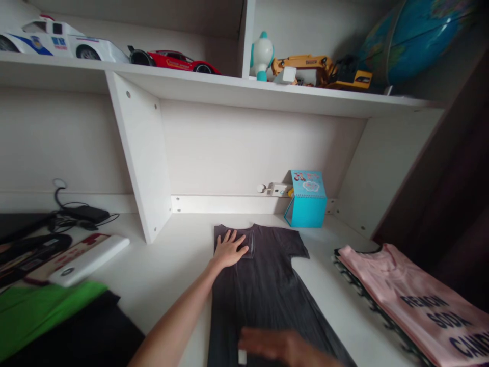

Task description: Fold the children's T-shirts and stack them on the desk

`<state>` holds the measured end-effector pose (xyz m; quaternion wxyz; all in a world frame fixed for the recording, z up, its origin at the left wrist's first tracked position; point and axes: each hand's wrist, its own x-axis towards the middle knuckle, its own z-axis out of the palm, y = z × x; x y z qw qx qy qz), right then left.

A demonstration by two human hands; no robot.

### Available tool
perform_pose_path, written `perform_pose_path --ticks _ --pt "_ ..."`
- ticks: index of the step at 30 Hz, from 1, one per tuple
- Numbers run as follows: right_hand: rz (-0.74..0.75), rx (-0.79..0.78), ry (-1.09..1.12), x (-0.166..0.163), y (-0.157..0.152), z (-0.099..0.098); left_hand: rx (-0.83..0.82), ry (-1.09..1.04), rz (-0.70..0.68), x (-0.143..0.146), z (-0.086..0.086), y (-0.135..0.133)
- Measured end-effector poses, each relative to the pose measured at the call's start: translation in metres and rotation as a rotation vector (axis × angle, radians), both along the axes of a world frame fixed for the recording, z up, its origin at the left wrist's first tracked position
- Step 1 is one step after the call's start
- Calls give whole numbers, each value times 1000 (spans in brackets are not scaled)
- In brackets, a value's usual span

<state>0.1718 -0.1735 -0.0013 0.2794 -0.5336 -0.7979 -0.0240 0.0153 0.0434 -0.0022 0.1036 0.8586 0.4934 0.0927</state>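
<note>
Resting flat with fingers spread, the left hand (pixel 230 250) covers part of the folded-in sleeve of a dark grey T-shirt (pixel 263 290) on the white desk (pixel 171 265); the right hand (pixel 275 342) is a blur lower down, well apart from the left, and I can't tell whether it touches cloth; that sleeve could bunch, I'd guess, if the left palm dragged, and a hasty right-hand sweep might crease the thin fabric; a pink lettered T-shirt (pixel 416 290) tops a pile to the right; a blue desk calendar (pixel 308 210) stands behind; overhead, a shelf (pixel 198 79) bears a red toy race car (pixel 171 61), a yellow toy excavator (pixel 305 63) and a globe (pixel 416 46).
</note>
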Motion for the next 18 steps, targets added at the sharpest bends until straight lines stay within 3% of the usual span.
perform_pose_path --ticks 1,2,3,5,7,13,16,18 --pt "-37 -50 14 26 21 16 1 -2 2 0 0 -1" --pt "-119 -259 12 51 44 30 2 -3 3 0 0 -2" --pt "-335 -421 11 74 69 42 4 -4 0 0 -1 -2" --pt "-569 -457 6 113 114 54 9 -3 -5 1 -1 -2" --pt "-693 -527 8 136 144 51 15 -1 -12 0 -2 -1" --pt "-792 -685 125 144 171 21 6 -39 -25 -1 -4 3" --pt "-748 -692 223 141 176 29 -19 -167 11 -3 -6 8" --pt "-705 -621 296 136 181 44 -19 -369 71 -5 -9 14"
